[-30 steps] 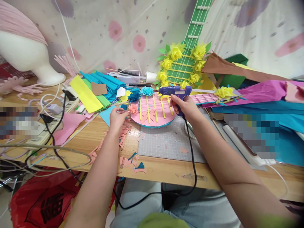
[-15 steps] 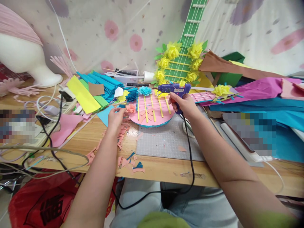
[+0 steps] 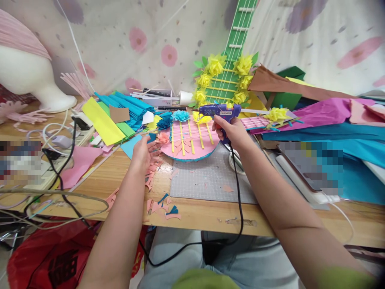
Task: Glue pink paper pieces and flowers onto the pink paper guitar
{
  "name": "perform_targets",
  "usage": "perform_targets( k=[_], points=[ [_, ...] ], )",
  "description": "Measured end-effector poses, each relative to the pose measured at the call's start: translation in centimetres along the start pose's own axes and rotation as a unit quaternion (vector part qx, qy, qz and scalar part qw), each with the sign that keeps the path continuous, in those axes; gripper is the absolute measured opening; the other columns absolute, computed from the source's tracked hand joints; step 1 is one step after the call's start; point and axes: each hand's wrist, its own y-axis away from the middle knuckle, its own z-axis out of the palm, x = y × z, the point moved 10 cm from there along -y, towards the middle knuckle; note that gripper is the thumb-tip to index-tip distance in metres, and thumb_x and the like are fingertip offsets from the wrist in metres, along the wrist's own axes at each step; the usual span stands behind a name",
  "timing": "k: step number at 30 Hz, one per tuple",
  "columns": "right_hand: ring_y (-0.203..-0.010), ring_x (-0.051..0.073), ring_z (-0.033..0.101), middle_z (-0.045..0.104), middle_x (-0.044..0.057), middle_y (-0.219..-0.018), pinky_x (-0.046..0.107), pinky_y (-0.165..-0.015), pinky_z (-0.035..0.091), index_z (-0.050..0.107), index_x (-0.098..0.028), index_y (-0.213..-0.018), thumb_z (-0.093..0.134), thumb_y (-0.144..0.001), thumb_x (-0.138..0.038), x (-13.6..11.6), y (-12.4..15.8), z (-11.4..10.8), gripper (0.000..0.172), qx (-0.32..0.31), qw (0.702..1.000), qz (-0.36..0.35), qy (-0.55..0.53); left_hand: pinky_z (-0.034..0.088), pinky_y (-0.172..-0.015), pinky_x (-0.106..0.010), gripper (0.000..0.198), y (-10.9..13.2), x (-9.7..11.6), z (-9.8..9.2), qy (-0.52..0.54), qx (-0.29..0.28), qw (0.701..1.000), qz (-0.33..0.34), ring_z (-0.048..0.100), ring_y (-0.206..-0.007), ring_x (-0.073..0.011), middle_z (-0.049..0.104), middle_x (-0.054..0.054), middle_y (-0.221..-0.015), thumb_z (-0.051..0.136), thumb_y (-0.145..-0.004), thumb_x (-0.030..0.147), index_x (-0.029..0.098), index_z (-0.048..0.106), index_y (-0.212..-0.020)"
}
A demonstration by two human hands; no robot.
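Note:
My right hand [image 3: 227, 127] grips a blue hot glue gun [image 3: 219, 111] above the right side of a pink paper guitar [image 3: 197, 150]. A stick runs out of the gun's back end, and its black cord hangs down past the table edge. Left of the guitar, my left hand [image 3: 144, 151] is open, its fingers apart and close to a coral paper flower [image 3: 163, 138]. Along the guitar's upper rim sit a dark blue flower [image 3: 165, 121], a light blue flower [image 3: 181, 116] and a yellow flower [image 3: 201, 117]. Yellow strips and coral petals lie on its face.
A grey cutting mat [image 3: 201, 180] lies under the guitar. Coral paper scraps [image 3: 159, 206] litter the table. Behind stands a green paper guitar [image 3: 231, 60] with yellow flowers. Blue crepe paper [image 3: 129, 107] lies left, a phone [image 3: 303, 166] right. A power strip [image 3: 75, 136] with cables is at left.
My left hand has drawn back slightly left from the coral flower, and its pinched fingers have spread. The right hand keeps the glue gun over the guitar; the view has shifted slightly.

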Motion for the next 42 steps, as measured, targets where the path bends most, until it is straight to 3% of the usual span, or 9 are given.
perform_targets(
  k=[7,21,24,26,28,32,36,42],
  points=[
    [-0.04,0.005,0.038,0.051,-0.003,-0.051,0.02,-0.036,0.032,0.049,-0.02,-0.061,0.067,-0.072,-0.058,-0.6,0.0,-0.4,0.043,0.004,1.0,-0.008,-0.009,0.052,-0.053,-0.023,0.013,0.8,0.8,-0.5,-0.011,0.034,0.999,0.021,0.068,-0.064,-0.016,0.069,-0.007,-0.074,0.05,-0.078,0.019,0.016,0.052,-0.09],
    [-0.041,0.005,0.037,0.05,-0.003,-0.051,0.019,-0.037,0.032,0.05,-0.019,-0.059,0.066,-0.072,-0.059,-0.4,-0.2,-0.5,0.045,-0.004,1.0,-0.007,-0.003,0.05,-0.055,-0.024,0.011,1.3,1.7,0.1,-0.019,0.014,0.999,0.049,0.067,-0.064,-0.0157,0.068,-0.007,-0.072,0.049,-0.079,0.02,0.015,0.054,-0.088],
    [-0.041,0.005,0.037,0.047,-0.003,-0.049,0.019,-0.037,0.032,0.05,-0.019,-0.059,0.065,-0.072,-0.059,-0.6,-0.2,-0.5,0.045,-0.009,1.0,-0.011,-0.003,0.044,-0.051,-0.022,0.013,1.3,2.6,-0.8,-0.085,0.059,0.989,0.105,0.06,-0.056,-0.0123,0.068,-0.004,-0.074,0.052,-0.079,0.023,0.017,0.053,-0.09],
    [-0.041,0.005,0.037,0.047,-0.003,-0.05,0.019,-0.037,0.032,0.05,-0.02,-0.059,0.065,-0.073,-0.059,-0.6,-0.3,-0.6,0.045,-0.008,1.0,-0.012,-0.003,0.042,-0.054,-0.022,0.019,2.2,4.4,-1.5,-0.162,0.112,0.958,0.209,0.055,-0.055,-0.0106,0.066,-0.001,-0.073,0.057,-0.076,0.023,0.019,0.054,-0.095],
    [-0.041,0.005,0.037,0.05,-0.003,-0.052,0.019,-0.038,0.033,0.05,-0.02,-0.06,0.065,-0.073,-0.059,-0.4,-0.4,-0.7,0.044,-0.006,1.0,-0.008,0.0,0.043,-0.061,-0.022,0.026,3.8,6.1,-0.7,-0.253,0.123,0.902,0.327,0.054,-0.059,-0.0108,0.064,0.001,-0.074,0.061,-0.074,0.023,0.022,0.056,-0.099],
    [-0.043,0.005,0.039,0.054,-0.001,-0.056,0.019,-0.038,0.034,0.051,-0.019,-0.061,0.068,-0.071,-0.057,0.6,-0.7,-0.8,0.043,-0.021,1.0,0.014,0.012,0.044,-0.078,-0.029,0.013,6.7,5.8,4.1,-0.427,0.02,0.771,0.473,0.057,-0.083,-0.0175,0.061,-0.003,-0.084,0.062,-0.074,0.024,0.022,0.064,-0.087],
    [-0.042,0.005,0.04,0.057,0.0,-0.057,0.019,-0.038,0.033,0.055,-0.018,-0.061,0.07,-0.07,-0.055,1.5,-0.9,-0.9,0.041,-0.038,0.998,0.024,0.041,0.042,-0.086,-0.038,0.01,7.9,4.2,7.3,-0.51,-0.037,0.682,0.522,0.055,-0.096,-0.0236,0.059,-0.007,-0.092,0.06,-0.078,0.027,0.021,0.067,-0.081],
    [-0.039,0.006,0.039,0.051,-0.002,-0.048,0.021,-0.037,0.032,0.054,-0.019,-0.06,0.068,-0.073,-0.053,1.3,-1.0,-1.3,0.039,-0.044,0.997,0.012,0.067,0.039,-0.086,-0.042,0.014,7.5,4.1,9.2,-0.573,-0.054,0.64,0.509,0.055,-0.097,-0.0259,0.064,-0.008,-0.094,0.057,-0.08,0.028,0.021,0.067,-0.088]
  ],
)
